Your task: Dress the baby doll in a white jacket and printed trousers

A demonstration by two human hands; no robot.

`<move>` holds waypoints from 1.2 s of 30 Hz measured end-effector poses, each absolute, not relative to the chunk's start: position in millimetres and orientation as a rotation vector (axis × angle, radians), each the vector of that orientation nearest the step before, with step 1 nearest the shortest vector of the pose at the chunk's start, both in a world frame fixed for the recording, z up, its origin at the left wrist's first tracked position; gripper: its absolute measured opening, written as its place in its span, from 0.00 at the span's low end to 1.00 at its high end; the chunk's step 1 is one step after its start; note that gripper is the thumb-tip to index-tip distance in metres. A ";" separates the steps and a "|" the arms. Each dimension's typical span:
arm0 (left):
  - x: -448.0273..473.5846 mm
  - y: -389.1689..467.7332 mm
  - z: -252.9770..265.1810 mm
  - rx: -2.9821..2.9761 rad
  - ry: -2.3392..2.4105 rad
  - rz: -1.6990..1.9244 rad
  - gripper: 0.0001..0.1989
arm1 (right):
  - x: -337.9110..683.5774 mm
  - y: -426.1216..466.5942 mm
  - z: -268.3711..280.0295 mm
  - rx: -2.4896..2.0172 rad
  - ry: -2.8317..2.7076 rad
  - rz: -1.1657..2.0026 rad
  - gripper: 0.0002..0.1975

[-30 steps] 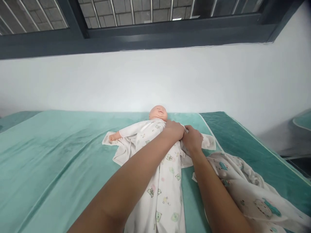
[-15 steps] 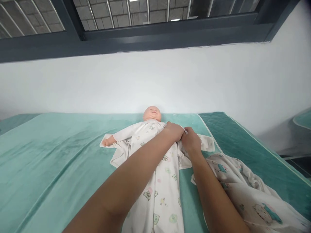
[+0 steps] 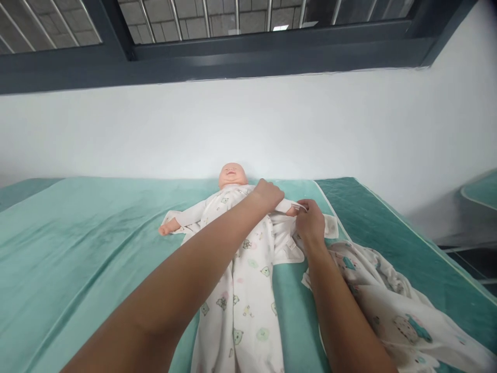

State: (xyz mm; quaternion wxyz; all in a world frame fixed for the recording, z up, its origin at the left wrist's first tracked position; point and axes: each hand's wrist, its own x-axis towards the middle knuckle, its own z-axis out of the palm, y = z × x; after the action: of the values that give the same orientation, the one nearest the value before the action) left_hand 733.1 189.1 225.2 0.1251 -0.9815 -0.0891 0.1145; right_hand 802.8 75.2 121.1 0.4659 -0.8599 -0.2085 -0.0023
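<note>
A baby doll (image 3: 233, 176) lies face up, its head toward the wall. It wears a white romper (image 3: 252, 295) printed with small animals. My left hand (image 3: 269, 195) is closed around the doll's sleeved arm on the right side; its fingertips are partly hidden. Beyond it, the doll's hand (image 3: 291, 211) shows at the sleeve end. My right hand (image 3: 310, 221) pinches the stretched sleeve cuff (image 3: 302, 206) beside that small hand. A spread white garment (image 3: 286, 251) lies under the doll. The doll's other arm (image 3: 190, 215) is stretched out to the left, its hand bare.
A crumpled white printed cloth (image 3: 404, 311) lies at the right, near my right forearm. Light green bedding (image 3: 97, 248) covers the surface, with a darker green strip (image 3: 388, 223) at the right. Behind stand a white wall (image 3: 233, 124) and a barred window (image 3: 209, 52).
My hands have moved apart, and the sleeve between them is now stretched out. The doll's right-side hand has come into sight. The doll appears farther left in view.
</note>
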 end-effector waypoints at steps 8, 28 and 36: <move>707.5 204.5 243.0 -2.838 -0.294 0.269 0.15 | 824.1 76.9 104.1 -1.698 -0.300 0.129 0.14; 735.6 193.3 217.1 -2.912 -0.286 0.293 0.16 | 814.3 72.0 131.8 -0.990 0.009 0.400 0.14; 704.5 185.6 223.6 -3.061 -0.404 0.101 0.16 | 816.0 74.4 126.4 -1.104 -0.047 0.339 0.16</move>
State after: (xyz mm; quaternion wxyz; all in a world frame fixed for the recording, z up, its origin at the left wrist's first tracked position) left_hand 704.5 185.6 223.6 0.0264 -0.9905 -0.1307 0.0327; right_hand 816.0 74.4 126.4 0.8376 -0.5219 -0.0221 0.1601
